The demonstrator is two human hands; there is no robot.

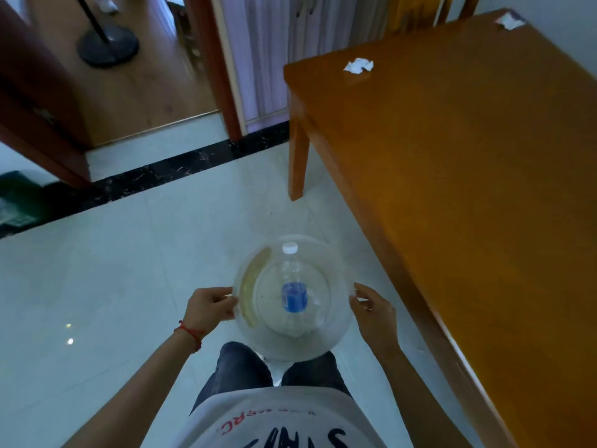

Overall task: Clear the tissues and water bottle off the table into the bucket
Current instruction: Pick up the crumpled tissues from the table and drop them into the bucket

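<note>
I hold a clear plastic bucket (258, 337) in front of my legs, above the tiled floor. My left hand (210, 307) grips its left rim and my right hand (374, 313) grips its right rim. Inside it lies a clear water bottle (293, 292) with a blue label and a white cap pointing away from me. On the orange wooden table (468, 176) to my right, one crumpled white tissue (358, 66) lies near the far left corner. A second tissue (509, 21) lies at the far edge.
The table's leg (298, 156) stands ahead of the bucket. A doorway with a dark wooden frame (223, 76) opens ahead on the left, with a round black stand base (108, 46) beyond it. A dark green object (19, 198) sits at the left edge.
</note>
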